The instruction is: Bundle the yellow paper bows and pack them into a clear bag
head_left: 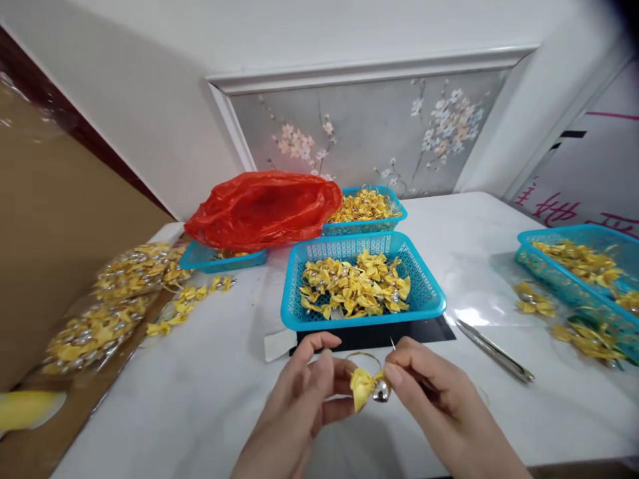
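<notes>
Here yellow bow [361, 387] pinched between left hand [299, 399], right hand [439, 399]; both grips closed.

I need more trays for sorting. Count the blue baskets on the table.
4. One basket sits just beyond the hands, one behind it, one partly under the red bag, and one at the right edge. Others may be hidden.

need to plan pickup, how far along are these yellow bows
Done: bows fill the near basket, the back basket, the right one and bags at left. In hand: left hand and right hand pinch one bow with a bell. Left: loose bows; how many more, can't tell.
</notes>
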A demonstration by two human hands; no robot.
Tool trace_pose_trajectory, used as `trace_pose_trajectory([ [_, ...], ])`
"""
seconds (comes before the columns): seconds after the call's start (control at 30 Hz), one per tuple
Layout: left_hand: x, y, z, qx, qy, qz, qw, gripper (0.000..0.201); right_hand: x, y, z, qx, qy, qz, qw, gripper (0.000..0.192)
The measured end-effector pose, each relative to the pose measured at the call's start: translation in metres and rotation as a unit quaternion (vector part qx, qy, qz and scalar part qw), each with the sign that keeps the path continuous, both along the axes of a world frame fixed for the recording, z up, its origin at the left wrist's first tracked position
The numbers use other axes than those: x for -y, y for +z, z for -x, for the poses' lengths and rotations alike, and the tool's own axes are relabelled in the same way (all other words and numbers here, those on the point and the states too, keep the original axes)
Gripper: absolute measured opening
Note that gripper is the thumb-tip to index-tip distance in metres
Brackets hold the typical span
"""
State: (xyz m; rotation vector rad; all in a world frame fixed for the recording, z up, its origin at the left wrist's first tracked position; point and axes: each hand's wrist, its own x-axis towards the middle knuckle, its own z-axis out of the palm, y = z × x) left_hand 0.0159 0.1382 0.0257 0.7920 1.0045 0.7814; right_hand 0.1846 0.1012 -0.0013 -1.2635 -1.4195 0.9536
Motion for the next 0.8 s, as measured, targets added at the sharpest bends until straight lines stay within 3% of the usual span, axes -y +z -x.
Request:
trace_pose_trajectory([
  [0.17, 0.004, 0.000, 0.001, -0.049, 0.010, -0.040, 0.998, 0.026, -0.001, 0.003, 0.012, -0.019, -0.016, 0.032, 0.999, 0.034],
  [0.27, 0.004, 0.000, 0.000, -0.042, 0.016, -0.052, 0.998, 0.024, -0.002, 0.007, 0.018, -0.086, -0.008, 0.097, 0.992, 0.039],
  [0.37, 0.005, -0.002, 0.000, 0.000, 0.022, -0.051, 0.998, 0.021, -0.004, 0.009, 0.022, -0.213, 0.036, 0.209, 0.954, 0.048],
  [0.43, 0.006, -0.002, 0.000, 0.037, 0.033, -0.039, 0.998, 0.019, -0.004, 0.008, 0.024, -0.268, 0.059, 0.243, 0.930, 0.051],
  [0.63, 0.006, -0.004, 0.002, 0.026, 0.078, -0.053, 0.995, 0.011, 0.006, 0.006, 0.021, -0.203, 0.002, 0.149, 0.968, 0.040],
  [0.8, 0.009, -0.009, 0.003, 0.002, 0.068, -0.066, 0.995, 0.009, 0.009, 0.003, 0.025, -0.169, 0.014, 0.108, 0.980, 0.029],
])
